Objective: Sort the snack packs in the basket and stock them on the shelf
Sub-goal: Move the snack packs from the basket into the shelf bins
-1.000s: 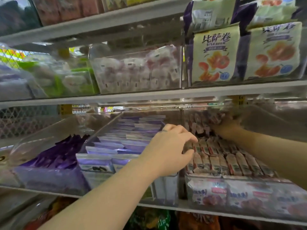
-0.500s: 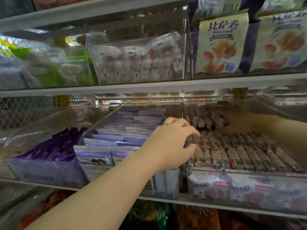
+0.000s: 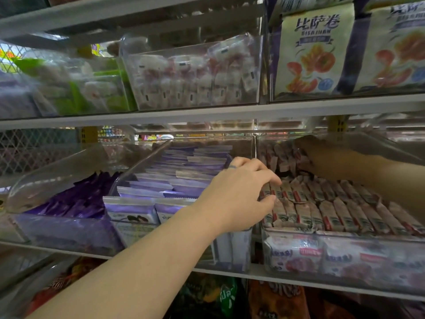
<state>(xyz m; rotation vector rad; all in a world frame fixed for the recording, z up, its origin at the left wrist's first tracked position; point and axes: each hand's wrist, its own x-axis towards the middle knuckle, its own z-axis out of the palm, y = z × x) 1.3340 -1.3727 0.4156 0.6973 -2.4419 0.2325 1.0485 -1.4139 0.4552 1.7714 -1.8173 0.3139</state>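
Note:
Rows of small red-and-white snack packs (image 3: pixel 340 212) stand on edge in a clear bin (image 3: pixel 322 233) on the middle shelf, at the right. My left hand (image 3: pixel 239 194) reaches over the bin's front left corner. Its thumb and curled fingers pinch the tops of the nearest packs. My right hand (image 3: pixel 305 155) is deep at the back of the same bin, in shadow, with its fingers curled round a bunch of the rear packs. No basket is in view.
Left of that bin, a clear bin holds lilac packs (image 3: pixel 174 180), and another holds dark purple packs (image 3: pixel 76 199). The shelf above (image 3: pixel 230 112) carries bins of white-pink packs (image 3: pixel 195 77), green packs (image 3: pixel 76 88) and pizza-roll bags (image 3: pixel 312 51). Larger bags (image 3: pixel 230 298) lie on the shelf below.
My right forearm has lifted and now lies more level over the bin, hand still at the back. My left hand has stayed at the front left packs. The view has moved closer.

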